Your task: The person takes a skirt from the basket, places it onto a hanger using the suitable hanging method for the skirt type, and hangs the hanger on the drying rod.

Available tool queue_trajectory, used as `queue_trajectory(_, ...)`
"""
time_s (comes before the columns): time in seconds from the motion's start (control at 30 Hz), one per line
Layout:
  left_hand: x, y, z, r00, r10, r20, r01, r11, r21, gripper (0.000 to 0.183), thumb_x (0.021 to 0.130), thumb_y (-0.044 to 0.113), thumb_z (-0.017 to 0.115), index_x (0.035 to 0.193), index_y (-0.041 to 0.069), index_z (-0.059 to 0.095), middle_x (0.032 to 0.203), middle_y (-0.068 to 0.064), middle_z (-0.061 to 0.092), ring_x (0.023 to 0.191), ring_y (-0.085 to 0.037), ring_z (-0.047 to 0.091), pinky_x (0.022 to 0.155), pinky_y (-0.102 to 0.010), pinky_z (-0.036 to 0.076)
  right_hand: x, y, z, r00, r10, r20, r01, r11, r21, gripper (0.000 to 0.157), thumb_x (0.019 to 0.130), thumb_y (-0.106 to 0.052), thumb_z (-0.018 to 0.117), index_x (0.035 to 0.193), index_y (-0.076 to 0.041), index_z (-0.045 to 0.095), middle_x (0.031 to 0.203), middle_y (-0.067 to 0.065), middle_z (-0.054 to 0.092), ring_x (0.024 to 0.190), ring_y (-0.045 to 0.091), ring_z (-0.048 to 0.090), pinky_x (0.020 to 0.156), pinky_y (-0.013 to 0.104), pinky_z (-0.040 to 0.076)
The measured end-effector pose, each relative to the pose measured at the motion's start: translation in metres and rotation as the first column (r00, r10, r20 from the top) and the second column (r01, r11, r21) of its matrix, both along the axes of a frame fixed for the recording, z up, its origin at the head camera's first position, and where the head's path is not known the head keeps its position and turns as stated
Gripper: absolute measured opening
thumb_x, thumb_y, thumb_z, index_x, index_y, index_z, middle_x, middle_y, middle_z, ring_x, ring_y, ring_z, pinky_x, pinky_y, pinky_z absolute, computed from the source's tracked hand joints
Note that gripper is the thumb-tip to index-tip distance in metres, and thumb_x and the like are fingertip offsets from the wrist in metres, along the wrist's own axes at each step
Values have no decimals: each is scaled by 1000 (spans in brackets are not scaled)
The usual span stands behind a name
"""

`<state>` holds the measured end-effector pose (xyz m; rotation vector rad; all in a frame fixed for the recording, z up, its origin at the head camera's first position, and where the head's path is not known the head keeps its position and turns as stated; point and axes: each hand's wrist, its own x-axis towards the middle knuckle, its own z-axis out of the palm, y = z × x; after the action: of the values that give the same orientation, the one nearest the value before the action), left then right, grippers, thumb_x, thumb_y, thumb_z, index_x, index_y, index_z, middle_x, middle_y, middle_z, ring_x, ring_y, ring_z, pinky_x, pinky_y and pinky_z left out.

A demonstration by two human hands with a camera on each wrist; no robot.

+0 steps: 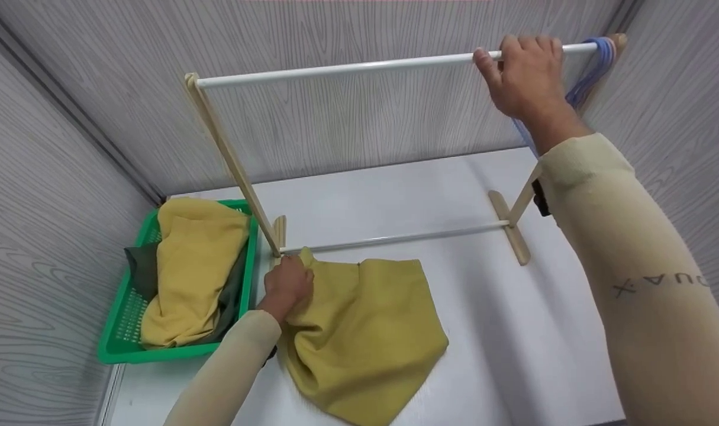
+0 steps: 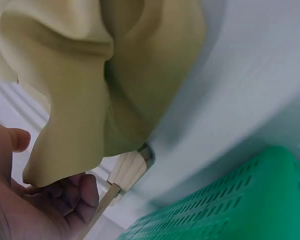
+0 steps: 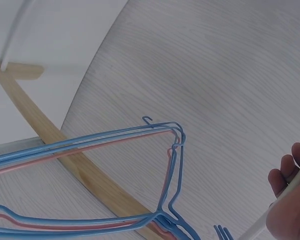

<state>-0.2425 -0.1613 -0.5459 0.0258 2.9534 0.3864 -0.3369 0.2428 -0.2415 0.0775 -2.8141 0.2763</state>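
The right sleeve (image 1: 643, 266) came closest to the head camera, and beyond it the right hand (image 1: 528, 77) gripped the white rod (image 1: 335, 70) of the rack, fingers curled over the top and thumb against the near side, well clear of the bunched hangers (image 1: 605, 53) at the far right end. The left hand (image 1: 289, 279) was down low, its fingers curled at the upper left corner of the mustard cloth (image 1: 365, 331), gathering the edge. How firm that hold was, I could not tell.

The cloth lay on the surface (image 1: 383, 201), in front of the low rail (image 1: 395, 238) and beside the green basket (image 1: 158, 357), its left side rumpled and its right side fairly flat. Handling it well, I judged, called for a hold right at the edge, since a deep fistful would only have bred more creases. The left wooden post (image 1: 232, 157) stood just by that hand, so the corner was best kept from catching on its foot. A light, steady grip on the rod seemed wise too; a pull there could have tipped the frame.
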Motion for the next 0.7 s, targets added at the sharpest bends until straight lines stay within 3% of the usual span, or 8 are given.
queue_trajectory(0.23,-24,14,8,999,24,39,-22,999,-44,32,100,15,48,122,-8,50,116,-26,59,103,-43,64,87,-58,51,2,2,-1,1000,-4,-26,4,1000,-1,72,103,-60,16,119,2,48,120,24,47,130,43,35,118,54,10)
queue_trajectory(0.37,-29,17,0,999,1,37,2,997,-79,33,101,11,47,127,-9,49,119,-27,57,108,-45,61,90,-59,49,1,1,-4,998,3,-55,-2,1000,1,71,104,-60,18,116,3,49,115,23,47,121,41,37,113,53,15)
queue_trajectory(0.47,-30,16,-4,998,-37,45,42,991,-130,34,102,11,44,128,-10,48,121,-28,57,112,-44,59,93,-57,48,1,0,-8,998,7,-56,-8,1000,-5,70,104,-60,18,116,3,50,114,22,48,119,41,37,111,54,17)
queue_trajectory(0.57,-30,16,0,995,-99,18,100,980,-172,32,102,14,43,121,-9,53,114,-26,61,108,-42,61,92,-55,47,0,-1,-9,999,9,-53,-9,1000,-13,71,104,-60,19,116,2,50,115,22,49,122,41,37,113,54,15)
queue_trajectory(0.7,-29,21,13,972,-207,-111,184,966,-183,24,96,16,51,104,-4,59,97,-21,66,92,-39,65,82,-52,50,0,2,-7,998,4,-63,-5,1000,-16,70,104,-60,19,116,2,50,115,22,49,121,41,37,113,54,15)
